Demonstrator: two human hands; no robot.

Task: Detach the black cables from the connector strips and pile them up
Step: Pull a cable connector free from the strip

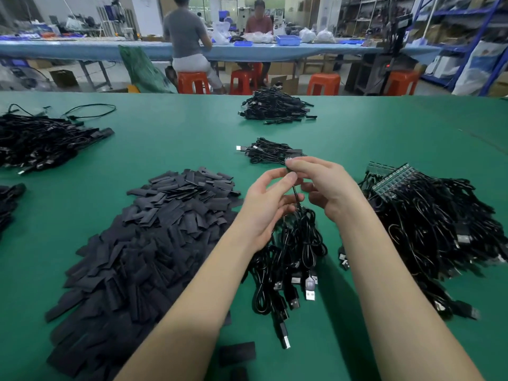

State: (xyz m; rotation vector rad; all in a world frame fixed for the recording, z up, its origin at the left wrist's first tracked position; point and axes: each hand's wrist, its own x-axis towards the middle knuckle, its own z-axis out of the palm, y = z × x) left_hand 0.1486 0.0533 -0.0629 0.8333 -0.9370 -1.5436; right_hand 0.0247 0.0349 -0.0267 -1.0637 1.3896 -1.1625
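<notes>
Strip: we see the small dark connector strip pinched at its top by the right hand, above the green felt counter.
Cable: one thin black cable drops straight down from it; left hand fingers pinch it just below the strip.
Bundle: glossy black USB leads dangle beneath both hands.
Pile: the small heap of freed cables lies just beyond the strip.

We see single head view, looking forward-down, close over green table; far workbench at top.
</notes>
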